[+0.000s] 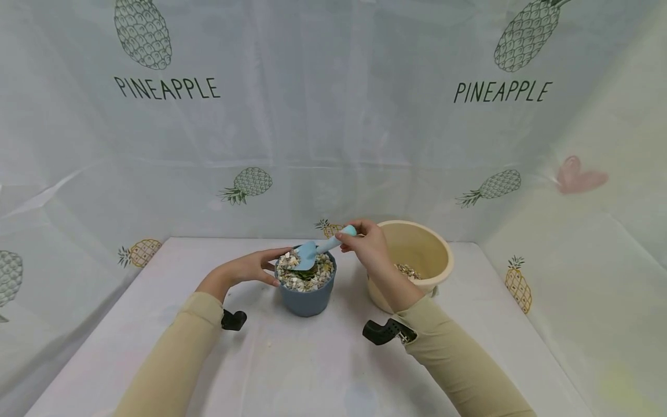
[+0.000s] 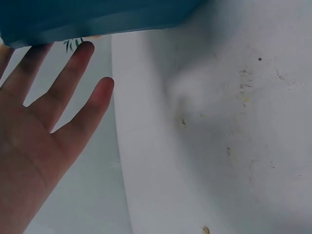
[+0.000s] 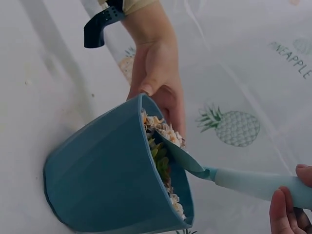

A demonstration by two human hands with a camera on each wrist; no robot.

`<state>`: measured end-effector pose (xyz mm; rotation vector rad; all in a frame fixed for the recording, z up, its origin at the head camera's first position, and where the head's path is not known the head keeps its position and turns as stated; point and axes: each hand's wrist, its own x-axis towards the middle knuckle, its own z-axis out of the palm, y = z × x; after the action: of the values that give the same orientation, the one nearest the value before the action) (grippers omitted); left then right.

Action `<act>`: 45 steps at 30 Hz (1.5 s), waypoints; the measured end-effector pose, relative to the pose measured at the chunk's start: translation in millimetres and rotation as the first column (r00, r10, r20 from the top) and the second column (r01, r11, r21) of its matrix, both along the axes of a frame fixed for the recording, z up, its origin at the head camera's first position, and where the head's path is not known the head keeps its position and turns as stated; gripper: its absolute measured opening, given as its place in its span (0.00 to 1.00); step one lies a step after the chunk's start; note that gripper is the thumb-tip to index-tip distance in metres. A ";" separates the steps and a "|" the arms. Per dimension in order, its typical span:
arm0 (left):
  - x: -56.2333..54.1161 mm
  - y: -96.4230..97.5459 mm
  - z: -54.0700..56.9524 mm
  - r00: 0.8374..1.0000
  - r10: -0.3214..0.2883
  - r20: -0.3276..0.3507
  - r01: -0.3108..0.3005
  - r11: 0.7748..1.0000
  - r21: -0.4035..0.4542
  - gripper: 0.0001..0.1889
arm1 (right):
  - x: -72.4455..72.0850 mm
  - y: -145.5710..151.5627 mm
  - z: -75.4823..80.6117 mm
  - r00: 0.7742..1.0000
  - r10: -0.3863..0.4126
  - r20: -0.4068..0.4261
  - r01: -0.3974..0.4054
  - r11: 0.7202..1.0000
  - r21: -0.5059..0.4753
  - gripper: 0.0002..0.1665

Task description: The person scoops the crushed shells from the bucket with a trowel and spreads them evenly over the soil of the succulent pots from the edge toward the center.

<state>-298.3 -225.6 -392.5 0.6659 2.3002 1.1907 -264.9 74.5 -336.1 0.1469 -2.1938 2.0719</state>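
Observation:
A blue plant pot (image 1: 306, 301) stands on the table, holding pale pebbles (image 1: 299, 284) around a small green succulent (image 3: 160, 158). My left hand (image 1: 249, 268) rests against the pot's left side at the rim. In the left wrist view its fingers (image 2: 78, 114) are straight and spread, partly hidden behind the pot. With my right hand (image 1: 367, 243) I hold a light blue toy-like trowel (image 3: 253, 184) by its handle, pinched between thumb and fingers. The trowel's blade (image 1: 306, 255) is over the pot, tilted down to the left, with its tip at the pebbles.
Right of the pot stands a larger cream bucket (image 1: 447, 263) with more pebbles (image 1: 408, 271) inside, partly behind my right forearm. Small crumbs lie on the white table (image 1: 292, 370). A pineapple-print sheet (image 1: 333, 127) hangs behind and at both sides.

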 end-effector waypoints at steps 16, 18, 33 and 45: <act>17.0 9.0 -11.1 0.994 0.111 -0.003 -0.111 0.993 0.027 0.50 | 14.1 -3.4 3.9 0.996 0.014 -0.088 -0.003 0.992 0.124 0.18; 18.6 10.0 -10.8 0.994 0.112 -0.003 -0.112 0.993 0.034 0.50 | 13.8 -3.4 4.1 0.996 0.008 -0.089 0.003 0.992 0.122 0.18; 11.2 9.9 -1.3 0.999 0.049 0.010 -0.049 0.999 0.017 0.50 | 15.3 -5.6 0.8 0.996 -0.034 -0.081 0.040 0.996 0.077 0.19; -12.0 8.7 0.4 0.993 -0.075 0.089 0.071 0.996 0.053 0.53 | 20.5 -5.9 0.0 0.994 -0.018 -0.111 0.028 0.995 0.091 0.20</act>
<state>-310.4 -216.9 -392.1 0.6930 2.1586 1.2228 -244.4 68.6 -336.2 0.2366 -2.2148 1.9034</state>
